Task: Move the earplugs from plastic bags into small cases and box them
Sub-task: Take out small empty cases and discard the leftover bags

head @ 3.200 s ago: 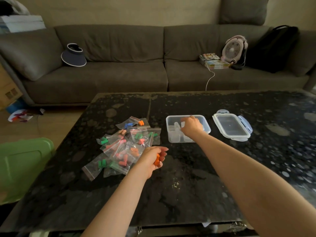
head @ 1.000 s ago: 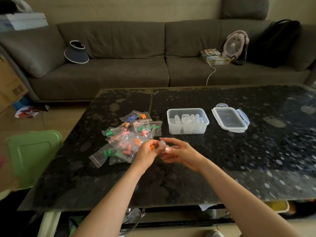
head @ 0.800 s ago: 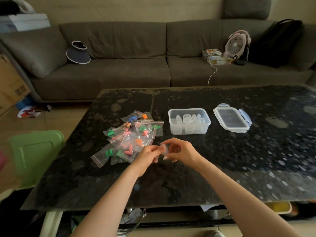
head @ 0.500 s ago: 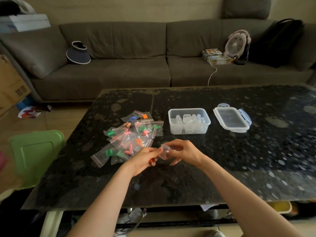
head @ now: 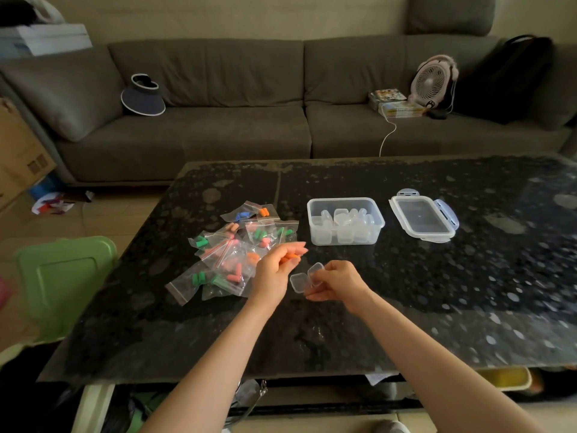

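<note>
- The left hand hovers above the dark stone table, its fingers and thumb closed on a pair of orange earplugs.
- The right hand sits just beside it at four o'clock. Its fingers pinch a small clear case, and the hinged flap stands up at one o'clock of the tray.
- I'd say the step is getting the plugs into that tray. The case wants holding level, mouth up, with the thumb clear of the opening.
- The plugs should come right over the tray before the fingers let go, lying flat rather than on end. They look like foam, so they may spring up, and a light press before snapping the flap should stop one catching in the hinge.
- The heap of zip bags, filled with green, pink, blue and orange plugs, lies at ten o'clock of the hands.
- The clear storage box, stocked with more cases, stands at one o'clock, with its clip lid apart at two o'clock.
</note>
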Demonstrator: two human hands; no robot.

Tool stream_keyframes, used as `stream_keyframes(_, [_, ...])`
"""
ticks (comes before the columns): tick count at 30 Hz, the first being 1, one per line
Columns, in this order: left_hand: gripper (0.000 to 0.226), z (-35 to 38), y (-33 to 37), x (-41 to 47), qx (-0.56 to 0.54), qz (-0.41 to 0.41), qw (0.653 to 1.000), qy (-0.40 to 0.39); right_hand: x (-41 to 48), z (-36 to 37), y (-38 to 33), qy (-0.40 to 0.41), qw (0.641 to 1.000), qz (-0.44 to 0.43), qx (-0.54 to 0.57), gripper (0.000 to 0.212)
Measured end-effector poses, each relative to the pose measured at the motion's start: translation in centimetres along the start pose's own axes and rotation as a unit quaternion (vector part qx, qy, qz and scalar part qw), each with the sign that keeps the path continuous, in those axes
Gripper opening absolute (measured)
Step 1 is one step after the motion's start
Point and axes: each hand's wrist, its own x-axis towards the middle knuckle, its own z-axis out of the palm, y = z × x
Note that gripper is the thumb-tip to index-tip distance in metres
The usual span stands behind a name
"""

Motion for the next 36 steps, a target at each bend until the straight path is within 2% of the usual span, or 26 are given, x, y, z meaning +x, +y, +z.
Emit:
stream_keyframes(3, [0.017, 0.2, -0.2, -0.2, 0.038, 0.056, 0.997, 0.038, -0.2, 0.4, 0.0, -0.013, 1.000, 0.001, 0.016, 0.020])
stream_keyframes(7, [0.013, 0.3, -0.5, -0.7, 0.116, 0.122, 0.982, 0.085, -0.6, 0.5, -0.3, -0.068, 0.995, -0.028, 0.066, 0.018])
stream_keyframes(12, [0.005, 0.5, -0.9, -0.9, 0.147, 0.176, 0.970, 0.082, -1.0, 0.6, -0.5, -0.117, 0.984, -0.027, 0.134, 0.023])
stream_keyframes(21, [0.005, 0.6, -1.5, -0.3, 0.151, 0.159, 0.971, 0.093, -1.1, 0.3, -0.9, -0.114, 0.977, -0.018, 0.179, 0.026])
stream_keyframes(29, [0.020, -0.9, -1.8, -0.1, 0.098, 0.080, 0.992, -0.011, -0.8, 0.1, -1.0, -0.098, 0.984, -0.031, 0.143, 0.023])
stream_keyframes(36, [0.021, -0.8, -2.3, 0.0, 0.153, 0.084, 0.984, -0.030, -0.6, -0.1, -0.7, -0.099, 0.987, -0.030, 0.120, 0.024])
